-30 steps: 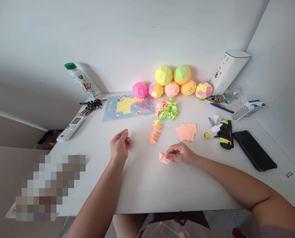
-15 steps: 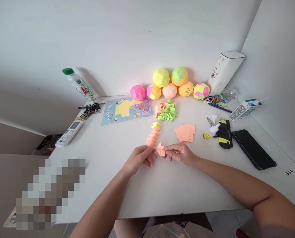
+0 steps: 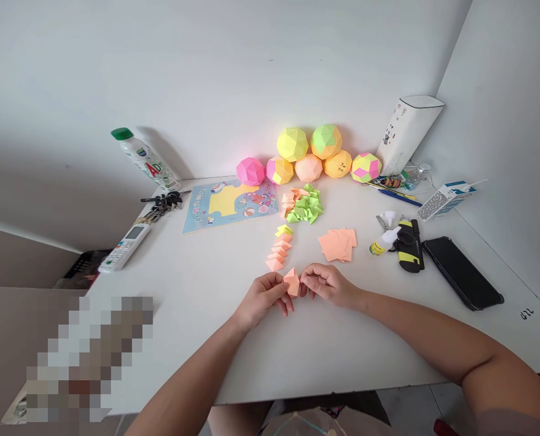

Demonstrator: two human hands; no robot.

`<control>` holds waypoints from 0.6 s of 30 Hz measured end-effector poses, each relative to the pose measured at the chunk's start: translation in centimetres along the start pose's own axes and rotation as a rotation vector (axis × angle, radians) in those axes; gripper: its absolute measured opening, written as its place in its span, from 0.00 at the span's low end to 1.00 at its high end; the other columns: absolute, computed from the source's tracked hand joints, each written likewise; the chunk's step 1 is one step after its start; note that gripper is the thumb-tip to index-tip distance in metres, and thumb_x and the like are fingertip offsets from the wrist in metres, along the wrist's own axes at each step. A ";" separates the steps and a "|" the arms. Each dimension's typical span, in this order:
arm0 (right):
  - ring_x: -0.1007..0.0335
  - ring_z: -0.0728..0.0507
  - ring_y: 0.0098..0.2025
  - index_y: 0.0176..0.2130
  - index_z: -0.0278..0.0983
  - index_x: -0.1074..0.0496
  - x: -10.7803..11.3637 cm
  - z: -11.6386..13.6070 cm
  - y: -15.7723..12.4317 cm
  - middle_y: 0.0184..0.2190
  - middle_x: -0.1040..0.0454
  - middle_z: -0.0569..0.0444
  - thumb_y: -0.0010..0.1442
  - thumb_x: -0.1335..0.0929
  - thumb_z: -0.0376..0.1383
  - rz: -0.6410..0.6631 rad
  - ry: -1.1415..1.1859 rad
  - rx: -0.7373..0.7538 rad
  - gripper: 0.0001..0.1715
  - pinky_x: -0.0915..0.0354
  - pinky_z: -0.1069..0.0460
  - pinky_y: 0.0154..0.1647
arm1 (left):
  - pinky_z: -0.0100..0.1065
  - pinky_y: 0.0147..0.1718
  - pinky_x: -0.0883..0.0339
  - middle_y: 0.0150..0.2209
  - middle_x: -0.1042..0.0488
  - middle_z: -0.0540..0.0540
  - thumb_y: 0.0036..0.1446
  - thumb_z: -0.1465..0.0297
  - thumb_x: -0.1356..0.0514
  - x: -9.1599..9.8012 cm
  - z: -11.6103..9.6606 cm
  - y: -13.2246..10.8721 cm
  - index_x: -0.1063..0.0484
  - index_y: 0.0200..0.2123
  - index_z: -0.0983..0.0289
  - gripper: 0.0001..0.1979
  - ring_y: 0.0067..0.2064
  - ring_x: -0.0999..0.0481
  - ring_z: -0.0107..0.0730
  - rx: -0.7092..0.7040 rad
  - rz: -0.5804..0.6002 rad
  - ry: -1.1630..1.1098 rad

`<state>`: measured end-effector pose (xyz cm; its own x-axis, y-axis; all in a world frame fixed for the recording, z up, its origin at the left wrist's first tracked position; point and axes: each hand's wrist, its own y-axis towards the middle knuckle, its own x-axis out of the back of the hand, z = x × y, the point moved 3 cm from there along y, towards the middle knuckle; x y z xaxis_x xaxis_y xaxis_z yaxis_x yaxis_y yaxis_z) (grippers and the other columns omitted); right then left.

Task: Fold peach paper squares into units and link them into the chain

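Observation:
A small folded salmon-coloured paper piece (image 3: 292, 283) is held above the desk, pointed at its top. My left hand (image 3: 266, 295) pinches its left side between thumb and fingers. At its right edge is my right hand (image 3: 328, 284), thumb and fingers closed on the paper's side. Just beyond the left hand lies a row of folded paper pieces (image 3: 279, 249), salmon with yellow at the far end. A stack of flat salmon paper squares (image 3: 337, 244) rests beyond the right hand. Farther back sits a heap of green and salmon folded pieces (image 3: 303, 204).
Several faceted paper balls (image 3: 308, 168) stand along the wall. A patterned card (image 3: 197, 212), keys, remote (image 3: 125, 247) and bottle (image 3: 145, 158) are at left. On the right are a glue bottle (image 3: 384, 241), a black and yellow tool (image 3: 408, 247), phone (image 3: 463, 272) and carton (image 3: 446, 200).
The folded piece, formerly in my right hand alone, is now also in my left hand's grip and turned. My left hand has moved away from the row, toward me and rightward.

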<state>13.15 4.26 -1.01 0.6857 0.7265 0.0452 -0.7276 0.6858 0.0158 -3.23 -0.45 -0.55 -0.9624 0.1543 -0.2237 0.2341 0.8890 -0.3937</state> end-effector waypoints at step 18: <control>0.31 0.46 0.28 0.35 0.37 0.26 -0.5 0.6 0.1 0.26 0.27 0.51 0.61 0.36 0.38 -0.026 -0.316 0.403 0.10 0.32 0.51 0.27 | 0.29 0.18 0.34 0.24 0.25 0.52 0.53 0.56 0.41 -0.5 0.2 -0.1 0.34 0.30 0.65 0.16 0.20 0.27 0.29 0.035 0.063 0.096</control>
<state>12.73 3.98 -0.48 0.7097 0.6181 0.3381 -0.7028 0.5871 0.4018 -2.79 -0.67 -0.57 -0.9539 0.2519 -0.1632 0.2980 0.8609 -0.4124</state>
